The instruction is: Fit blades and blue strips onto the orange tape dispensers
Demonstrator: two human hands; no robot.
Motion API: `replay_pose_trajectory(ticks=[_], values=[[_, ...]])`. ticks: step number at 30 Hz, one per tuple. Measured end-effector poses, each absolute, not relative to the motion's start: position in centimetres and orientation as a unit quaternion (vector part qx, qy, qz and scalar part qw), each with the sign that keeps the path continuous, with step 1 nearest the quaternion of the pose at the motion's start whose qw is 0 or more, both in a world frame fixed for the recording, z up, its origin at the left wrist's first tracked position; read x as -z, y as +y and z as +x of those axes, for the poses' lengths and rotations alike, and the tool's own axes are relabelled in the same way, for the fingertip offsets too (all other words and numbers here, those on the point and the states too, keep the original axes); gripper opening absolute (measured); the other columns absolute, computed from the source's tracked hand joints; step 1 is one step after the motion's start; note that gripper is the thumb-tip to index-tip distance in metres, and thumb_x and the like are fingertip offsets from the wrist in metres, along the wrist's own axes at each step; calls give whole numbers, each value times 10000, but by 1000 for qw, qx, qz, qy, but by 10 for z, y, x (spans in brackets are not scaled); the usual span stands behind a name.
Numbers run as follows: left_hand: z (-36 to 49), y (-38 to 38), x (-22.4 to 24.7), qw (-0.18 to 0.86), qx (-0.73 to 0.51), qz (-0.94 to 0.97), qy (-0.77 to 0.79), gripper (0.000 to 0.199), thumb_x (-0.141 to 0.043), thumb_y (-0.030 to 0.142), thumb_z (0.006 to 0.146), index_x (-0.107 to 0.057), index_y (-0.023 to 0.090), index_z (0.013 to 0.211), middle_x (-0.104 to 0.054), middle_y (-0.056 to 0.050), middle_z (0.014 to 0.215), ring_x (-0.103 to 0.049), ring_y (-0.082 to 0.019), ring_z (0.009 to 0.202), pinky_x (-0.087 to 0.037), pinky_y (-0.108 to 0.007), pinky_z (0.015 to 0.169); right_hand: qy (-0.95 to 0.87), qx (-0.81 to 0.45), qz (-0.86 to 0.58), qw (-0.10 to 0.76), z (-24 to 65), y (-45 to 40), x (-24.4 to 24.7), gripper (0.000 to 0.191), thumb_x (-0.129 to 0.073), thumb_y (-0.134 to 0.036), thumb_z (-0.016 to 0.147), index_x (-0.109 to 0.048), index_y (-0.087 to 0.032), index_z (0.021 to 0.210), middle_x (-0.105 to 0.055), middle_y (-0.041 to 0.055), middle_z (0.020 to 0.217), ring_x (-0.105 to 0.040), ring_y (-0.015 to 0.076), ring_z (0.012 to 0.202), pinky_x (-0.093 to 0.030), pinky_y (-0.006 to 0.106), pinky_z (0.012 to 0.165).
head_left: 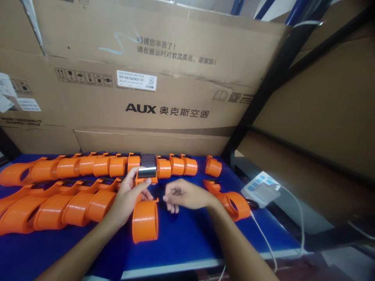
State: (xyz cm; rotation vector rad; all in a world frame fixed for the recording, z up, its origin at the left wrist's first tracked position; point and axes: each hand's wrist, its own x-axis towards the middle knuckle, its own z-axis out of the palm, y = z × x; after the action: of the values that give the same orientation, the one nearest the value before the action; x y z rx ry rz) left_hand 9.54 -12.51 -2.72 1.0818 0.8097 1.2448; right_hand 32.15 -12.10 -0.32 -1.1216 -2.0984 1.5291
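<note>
An orange tape dispenser [145, 221] is held near the middle of the blue surface. Its upper part, with a toothed metal blade, is gripped by my left hand [129, 197], the thumb across the orange front below the blade. The round drum hangs below and to the right of that hand. To the right of the dispenser is my right hand [183, 194], its fingers curled and the fingertips pointing left, apart from the dispenser. Whether anything small lies between those fingers is too unclear to tell.
Rows of orange dispensers [68, 168] line the blue table [181, 242] at the back and left. More orange parts [238, 206] lie right, beside a white device [261, 189] with cables. A large cardboard panel [175, 128] stands behind; a black frame post [258, 93] rises at right.
</note>
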Motion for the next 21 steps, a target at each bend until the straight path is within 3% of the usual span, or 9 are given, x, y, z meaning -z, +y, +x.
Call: replay_pose_trajectory(ticks=[4, 7, 12, 18, 21], values=[[96, -123, 29, 608, -543, 460, 353, 454, -811, 391, 790, -552, 233, 1128, -693, 20, 772, -650, -127, 497, -509, -221, 480, -778, -393, -448, 201, 330, -116, -1, 177, -748, -329, 862, -666, -177, 902, -650, -17, 706, -572, 117, 593, -446, 227, 544], [96, -122, 31, 599, -535, 471, 365, 453, -808, 398, 787, -570, 228, 1133, -694, 15, 804, -657, -124, 505, -513, -219, 479, -793, -380, -453, 150, 333, -118, 3, 283, -842, -243, 733, -695, -191, 969, -627, -54, 635, -522, 106, 525, -371, 217, 506], [96, -122, 33, 598, -525, 486, 361, 405, -783, 392, 819, -565, 229, 1119, -688, 12, 831, -657, -122, 522, -541, -236, 515, -811, -340, -462, 114, 326, -120, 9, 118, -770, -140, 751, -684, -196, 808, -621, -60, 587, -514, 98, 508, -345, 220, 530], [97, -118, 38, 593, -530, 487, 361, 419, -793, 405, 808, -576, 234, 1123, -672, 21, 832, -658, -126, 518, -555, -251, 524, -796, -341, -458, 198, 323, -116, 7, 85, -615, -262, 931, -572, -209, 881, -665, -18, 670, -632, 141, 599, -471, 240, 575], [98, -119, 39, 588, -528, 495, 361, 425, -784, 422, 816, -577, 234, 1136, -669, 21, 846, -650, -119, 509, -552, -252, 521, -743, -373, -458, 315, 319, -115, 9, 159, -581, -350, 964, -490, -224, 932, -673, -2, 717, -683, 160, 630, -547, 271, 589]])
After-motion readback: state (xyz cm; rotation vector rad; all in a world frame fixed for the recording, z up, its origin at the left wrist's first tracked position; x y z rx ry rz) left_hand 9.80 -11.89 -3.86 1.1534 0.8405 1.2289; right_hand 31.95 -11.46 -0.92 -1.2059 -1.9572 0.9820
